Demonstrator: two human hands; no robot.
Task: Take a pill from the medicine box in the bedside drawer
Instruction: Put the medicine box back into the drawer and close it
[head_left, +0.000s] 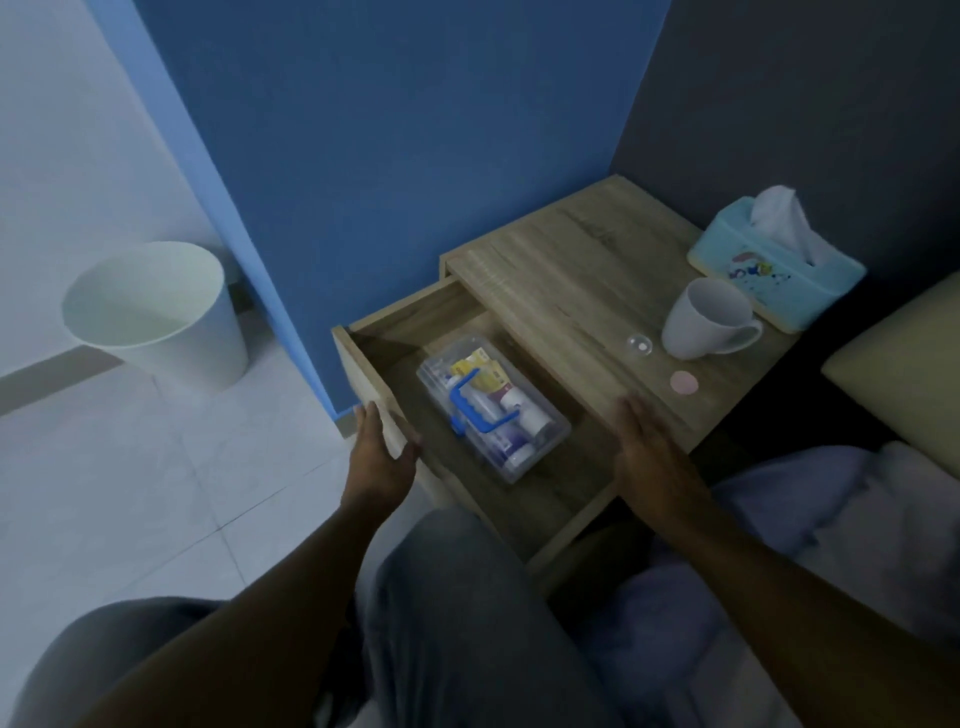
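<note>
The wooden bedside drawer (540, 519) stands pulled out. Inside it lies a clear plastic medicine box (491, 408) with a blue handle, its lid on, holding small bottles and packets. My left hand (382, 452) rests against the drawer's left front corner, fingers loosely around the edge. My right hand (647, 452) lies flat, fingers apart, on the front edge of the tabletop, right of the box. On the tabletop sit a small clear cap with a white pill (639, 344) in it and a pink round lid (683, 383).
A white mug (704, 319) and a light blue tissue box (776, 260) stand on the bedside table (561, 291). A white waste bin (156, 312) is on the tiled floor at left. A blue wall is behind; bedding and a pillow lie at right. My knees are below.
</note>
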